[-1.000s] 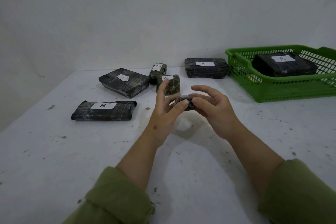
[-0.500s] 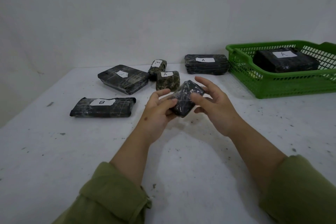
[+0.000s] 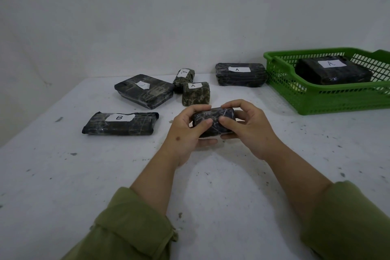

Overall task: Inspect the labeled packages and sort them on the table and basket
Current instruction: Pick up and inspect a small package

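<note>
Both hands hold one small dark wrapped package (image 3: 213, 121) just above the white table (image 3: 63, 175). My left hand (image 3: 185, 133) grips its left end and my right hand (image 3: 249, 129) its right end; no label shows on the side facing me. A flat package marked B (image 3: 120, 123) lies to the left. Behind it sit a larger package with a white label (image 3: 144, 91), a small roll marked A (image 3: 183, 77), a small block marked A (image 3: 196, 93) and a long package marked A (image 3: 240, 74). The green basket (image 3: 329, 99) at right holds a package marked A (image 3: 332, 70).
A plain wall rises right behind the table's far edge. The table's left edge runs diagonally at the far left. Green sleeves cover both forearms at the bottom of the view.
The small package has been turned over between my hands, from an edge-on pinch to a tilted hold to lying level across both hands. Everything else stayed in place.
</note>
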A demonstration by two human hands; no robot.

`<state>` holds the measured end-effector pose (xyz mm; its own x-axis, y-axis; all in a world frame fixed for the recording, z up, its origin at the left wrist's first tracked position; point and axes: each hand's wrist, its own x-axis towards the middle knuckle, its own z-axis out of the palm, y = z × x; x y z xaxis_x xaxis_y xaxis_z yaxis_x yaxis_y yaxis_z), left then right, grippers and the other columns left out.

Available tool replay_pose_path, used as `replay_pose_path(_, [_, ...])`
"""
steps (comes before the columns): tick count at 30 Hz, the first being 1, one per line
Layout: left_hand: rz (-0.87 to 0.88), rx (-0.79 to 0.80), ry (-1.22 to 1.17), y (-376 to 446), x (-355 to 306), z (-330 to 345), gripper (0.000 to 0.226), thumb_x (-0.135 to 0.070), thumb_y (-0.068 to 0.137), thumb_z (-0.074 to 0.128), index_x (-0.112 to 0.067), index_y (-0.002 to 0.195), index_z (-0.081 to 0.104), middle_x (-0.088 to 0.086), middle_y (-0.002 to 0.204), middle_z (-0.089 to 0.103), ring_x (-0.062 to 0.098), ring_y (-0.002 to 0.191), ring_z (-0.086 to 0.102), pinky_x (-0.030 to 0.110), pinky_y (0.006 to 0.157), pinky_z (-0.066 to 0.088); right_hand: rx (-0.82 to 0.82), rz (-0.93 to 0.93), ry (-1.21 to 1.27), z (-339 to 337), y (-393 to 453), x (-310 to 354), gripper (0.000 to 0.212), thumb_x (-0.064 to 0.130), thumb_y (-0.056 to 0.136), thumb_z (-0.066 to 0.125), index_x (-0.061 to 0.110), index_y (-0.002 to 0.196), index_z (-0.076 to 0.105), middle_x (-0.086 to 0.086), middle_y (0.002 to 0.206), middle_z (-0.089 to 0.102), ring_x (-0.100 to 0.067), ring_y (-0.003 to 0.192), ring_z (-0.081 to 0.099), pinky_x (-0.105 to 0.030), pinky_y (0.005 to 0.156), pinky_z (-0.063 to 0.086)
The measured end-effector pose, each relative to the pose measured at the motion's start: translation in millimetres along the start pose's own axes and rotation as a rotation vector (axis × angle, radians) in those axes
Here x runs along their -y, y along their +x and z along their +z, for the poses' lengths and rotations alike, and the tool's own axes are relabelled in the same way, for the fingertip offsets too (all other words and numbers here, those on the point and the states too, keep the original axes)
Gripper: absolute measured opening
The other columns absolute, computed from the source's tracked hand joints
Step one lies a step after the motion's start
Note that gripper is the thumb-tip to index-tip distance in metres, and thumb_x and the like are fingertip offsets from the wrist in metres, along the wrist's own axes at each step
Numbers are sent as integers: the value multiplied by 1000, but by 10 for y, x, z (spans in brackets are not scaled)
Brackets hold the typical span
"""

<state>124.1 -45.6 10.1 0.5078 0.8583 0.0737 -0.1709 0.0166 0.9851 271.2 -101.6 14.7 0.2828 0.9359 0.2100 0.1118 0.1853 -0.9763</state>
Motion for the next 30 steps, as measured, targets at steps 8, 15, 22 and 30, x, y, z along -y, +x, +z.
replay_pose_path(8, [66,-20,25,3,-30,7,21,-2,88,59,-19,96,67,8,110,60,29,98,66,33,64,60,-24,-15,34,-10,2,27,8,5,87,61,13,87,62,-13,86,71,-24,76,71,-39,59,60])
replay_pose_path(15, [30,-27,-14,-14,-43,-4,19,-7,93,52,-18,96,68,15,116,61,22,90,68,33,61,60,-48,-24,13,18,-5,21,7,6,87,62,13,85,62,-13,80,72,-23,72,71,-41,58,60])
replay_pose_path(22, [70,-51,8,-11,-58,-26,22,-5,94,51,-19,92,69,15,110,61,22,85,69,30,57,59,58,45,140,-16,-19,31,11,5,87,60,14,93,63,-11,88,72,-24,81,71,-39,64,60])
replay_pose_path(30, [-53,184,-160,16,-17,-136,45,13,85,52,-20,116,61,15,122,57,21,94,68,30,71,58,-26,36,127,-68,20,21,14,5,85,63,15,94,67,-8,77,73,-21,70,71,-34,56,60])
